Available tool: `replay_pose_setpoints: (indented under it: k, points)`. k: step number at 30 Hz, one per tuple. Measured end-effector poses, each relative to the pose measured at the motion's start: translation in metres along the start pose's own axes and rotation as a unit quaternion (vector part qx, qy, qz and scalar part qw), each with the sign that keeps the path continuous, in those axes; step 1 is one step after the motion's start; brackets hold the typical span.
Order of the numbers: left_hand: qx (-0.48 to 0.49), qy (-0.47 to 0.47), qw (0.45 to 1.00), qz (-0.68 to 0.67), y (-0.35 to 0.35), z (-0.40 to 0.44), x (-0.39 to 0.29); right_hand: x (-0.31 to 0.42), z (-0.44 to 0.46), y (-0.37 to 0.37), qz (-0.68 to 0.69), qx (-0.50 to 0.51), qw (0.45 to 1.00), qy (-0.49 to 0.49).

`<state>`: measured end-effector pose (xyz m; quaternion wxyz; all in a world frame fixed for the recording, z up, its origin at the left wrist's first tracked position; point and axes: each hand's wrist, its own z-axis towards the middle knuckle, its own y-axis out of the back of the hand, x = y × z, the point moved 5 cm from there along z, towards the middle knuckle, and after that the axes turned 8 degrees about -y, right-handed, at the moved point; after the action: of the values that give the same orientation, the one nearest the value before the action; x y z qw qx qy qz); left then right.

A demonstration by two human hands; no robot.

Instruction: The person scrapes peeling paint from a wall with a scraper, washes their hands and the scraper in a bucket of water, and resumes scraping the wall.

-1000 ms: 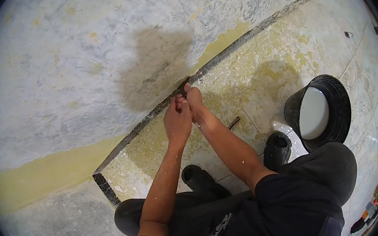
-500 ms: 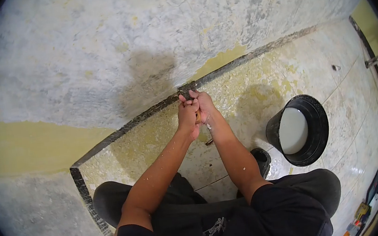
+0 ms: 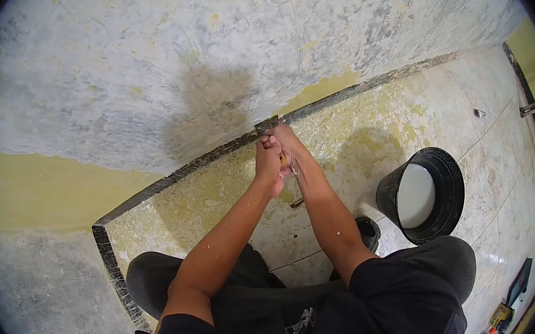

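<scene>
Yellow-brown, the handle of a tool (image 3: 284, 160) shows between the two hands, just beside the dark trim (image 3: 177, 175) where wall (image 3: 109, 86) meets floor (image 3: 274, 231); its far end is hard to make out. The left hand (image 3: 267, 155) and right hand (image 3: 286, 139) are pressed together, fingers curled around the tool. White specks dot the forearms. Under them, yellow and white flakes cover the floor along the trim, and a small brown piece (image 3: 297, 203) lies near the right forearm. Well to the right stands a black bucket (image 3: 453, 193) holding white liquid (image 3: 416, 196), with a dark shoe (image 3: 367, 231) near it. Farther off, at the lower right, lie several items (image 3: 502, 318) too small to name.
</scene>
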<state>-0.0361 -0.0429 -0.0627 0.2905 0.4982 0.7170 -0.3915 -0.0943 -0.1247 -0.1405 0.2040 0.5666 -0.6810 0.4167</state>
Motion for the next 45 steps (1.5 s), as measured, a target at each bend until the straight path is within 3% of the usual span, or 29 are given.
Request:
replay_pose_setpoints:
  k: [4,6,7,8,9,10,11,12,14,18,21,29,31,33,34,35,38,39,42,45]
  points:
    - [0.005,-0.031,1.0,-0.002,-0.004,0.006,0.009,-0.006,0.011,0.009,-0.03,0.022,0.999,-0.028]
    - [0.005,-0.034,0.999,-0.002,-0.004,0.005,0.012,-0.011,0.004,0.009,0.148,0.034,0.984,-0.088]
    - [-0.012,-0.013,0.999,-0.031,-0.006,-0.001,0.011,-0.006,-0.008,0.008,0.142,0.032,0.985,-0.094]
    - [-0.028,0.007,0.998,-0.059,-0.01,-0.005,0.007,0.019,-0.021,0.005,-0.171,-0.001,0.982,0.073]
    - [-0.029,0.01,0.998,-0.062,-0.012,-0.004,-0.002,0.035,-0.035,-0.009,-0.46,-0.031,0.857,0.231]
    - [-0.051,0.025,0.994,-0.096,-0.013,-0.003,-0.01,0.022,-0.02,-0.009,-0.463,-0.031,0.856,0.227]
    - [-0.072,0.039,0.988,-0.131,-0.014,-0.004,-0.015,-0.005,0.016,0.002,-0.312,-0.047,0.94,0.132]
    - [-0.07,0.039,0.987,-0.137,-0.015,0.0,-0.01,-0.021,0.036,0.011,-0.151,-0.063,0.986,0.036]
    - [-0.156,-0.069,0.976,-0.132,-0.01,0.015,-0.002,0.011,-0.001,-0.001,-0.174,-0.05,0.981,0.067]
    - [-0.154,-0.063,0.96,-0.227,-0.026,0.007,-0.004,0.001,0.004,0.019,-0.28,-0.035,0.956,0.073]
    - [-0.174,-0.122,0.953,-0.215,-0.03,0.009,-0.004,0.01,0.036,0.019,-0.354,-0.029,0.932,0.07]
    - [-0.157,-0.102,0.968,-0.166,-0.018,0.02,-0.025,-0.008,0.049,0.053,-0.509,-0.004,0.856,0.089]
    - [-0.159,-0.087,0.971,-0.154,-0.012,0.023,-0.007,-0.026,0.058,0.043,-0.541,0.003,0.836,0.089]
    - [-0.121,-0.075,0.97,-0.198,-0.011,0.042,0.01,0.001,0.062,0.031,-0.566,0.006,0.818,0.108]
    - [-0.122,-0.077,0.969,-0.201,-0.011,0.039,0.002,0.01,0.04,0.026,-0.294,-0.016,0.956,-0.015]
    - [-0.128,-0.091,0.974,-0.166,-0.012,0.023,-0.005,0.0,0.011,0.024,0.012,-0.042,0.988,-0.149]
    - [-0.136,-0.097,0.98,-0.107,-0.018,0.013,-0.013,0.014,-0.003,0.015,0.015,-0.027,0.978,-0.207]
    - [-0.141,-0.11,0.979,-0.094,-0.021,0.007,-0.019,-0.027,0.041,0.047,0.073,0.015,0.972,-0.223]
    - [-0.123,-0.133,0.979,-0.091,-0.022,0.003,-0.029,-0.021,0.034,0.044,0.124,0.038,0.973,-0.19]
    - [-0.139,-0.148,0.976,-0.082,-0.027,0.0,-0.031,-0.027,0.047,0.055,0.132,0.066,0.96,-0.236]
